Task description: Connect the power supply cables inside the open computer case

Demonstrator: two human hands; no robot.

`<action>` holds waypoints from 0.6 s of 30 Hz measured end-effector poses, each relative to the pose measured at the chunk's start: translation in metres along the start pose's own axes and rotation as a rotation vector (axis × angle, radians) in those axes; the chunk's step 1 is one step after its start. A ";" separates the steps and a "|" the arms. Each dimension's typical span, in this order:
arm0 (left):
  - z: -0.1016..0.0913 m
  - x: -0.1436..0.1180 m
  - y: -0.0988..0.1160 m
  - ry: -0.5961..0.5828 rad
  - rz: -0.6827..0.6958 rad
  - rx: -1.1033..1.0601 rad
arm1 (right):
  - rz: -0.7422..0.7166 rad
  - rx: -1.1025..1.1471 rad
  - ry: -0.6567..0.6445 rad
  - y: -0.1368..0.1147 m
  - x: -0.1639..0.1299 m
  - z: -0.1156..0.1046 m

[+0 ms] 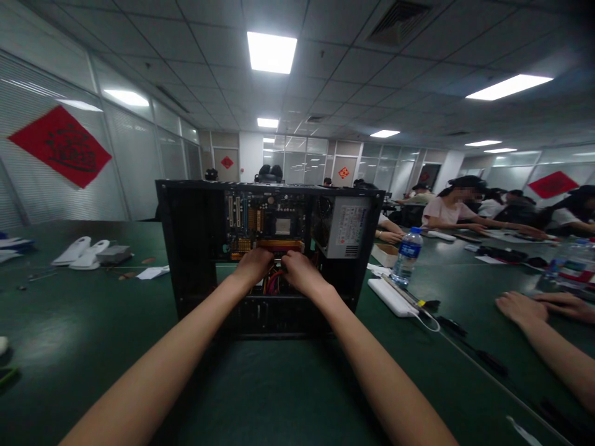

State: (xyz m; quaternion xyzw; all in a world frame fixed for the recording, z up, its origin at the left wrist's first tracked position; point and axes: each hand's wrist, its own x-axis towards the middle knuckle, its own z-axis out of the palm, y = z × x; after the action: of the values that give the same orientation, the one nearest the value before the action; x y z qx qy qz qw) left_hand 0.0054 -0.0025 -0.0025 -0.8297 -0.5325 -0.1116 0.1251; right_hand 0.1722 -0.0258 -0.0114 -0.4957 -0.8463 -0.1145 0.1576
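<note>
An open black computer case (pixel 167 241) stands upright on the green table, its side facing me. Inside it is a motherboard (pixel 242 232) with a bare square processor (pixel 283 226) and orange-red memory slots (pixel 279 246). My left hand (pixel 255 266) is at the left end of these slots, fingers curled together. At their right end my right hand (pixel 301 272) is bent inward, its fingers likewise closed. What the fingertips pinch, if anything, is hidden. Coloured cables (pixel 275 282) hang below and between the hands. A silver power supply (pixel 344 226) fills the upper right of the case.
Right of the case stand a water bottle (pixel 407 257), a white power bank (pixel 392 297) with a cable and a small open box (pixel 385 254). White slippers (pixel 83 253) and a grey block (pixel 114 254) lie left. Another person's hands (pixel 525 306) rest on the table at right.
</note>
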 end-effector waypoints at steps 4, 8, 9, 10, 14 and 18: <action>0.000 -0.002 -0.001 -0.023 0.069 -0.036 | 0.002 -0.003 0.010 -0.002 -0.001 -0.001; 0.002 -0.003 -0.003 -0.038 0.118 -0.058 | -0.009 0.005 0.008 -0.001 0.000 0.001; 0.002 -0.003 -0.004 -0.038 0.122 -0.064 | -0.010 0.008 0.006 -0.001 0.001 0.002; 0.003 -0.003 -0.005 -0.037 0.122 -0.071 | -0.011 0.010 0.006 0.000 0.002 0.002; 0.006 -0.004 -0.006 -0.024 0.103 -0.098 | -0.008 0.010 0.014 -0.001 0.002 0.003; 0.006 -0.003 -0.005 -0.018 0.071 -0.121 | -0.004 0.011 0.011 -0.001 0.002 0.003</action>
State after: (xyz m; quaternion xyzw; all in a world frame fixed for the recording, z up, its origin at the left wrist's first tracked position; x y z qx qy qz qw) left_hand -0.0003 -0.0011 -0.0085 -0.8551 -0.4960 -0.1315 0.0740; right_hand 0.1697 -0.0241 -0.0133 -0.4926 -0.8470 -0.1131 0.1648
